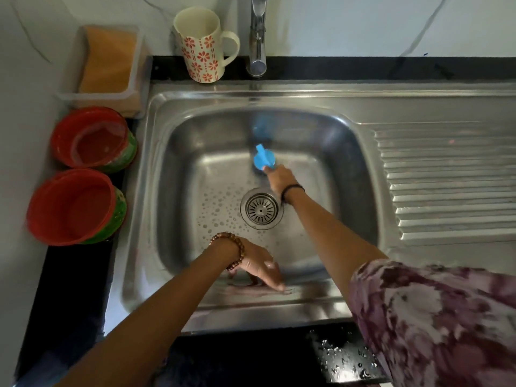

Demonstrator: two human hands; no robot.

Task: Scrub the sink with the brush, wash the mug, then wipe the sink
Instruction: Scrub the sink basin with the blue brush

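Note:
My right hand [280, 179] grips a blue brush [263, 158] and holds it against the far part of the steel sink's [195, 174] basin floor, beyond the drain [261, 209]. The brush's bristles are hidden under its blue head. Its reflection shows on the back wall of the basin. My left hand [261, 268] rests on the sink's near rim, fingers straight and wet. A cream mug [202, 44] with red flowers stands upright on the black ledge behind the sink, left of the tap [258, 37]. Water drops dot the basin floor left of the drain.
An orange sponge [107, 58] lies in a clear tray at the back left. Two stacks of red and green bowls [92, 136] [74, 206] lie on the counter left of the sink. The ribbed drainboard [446, 177] extends to the right. Wet black counter runs along the front.

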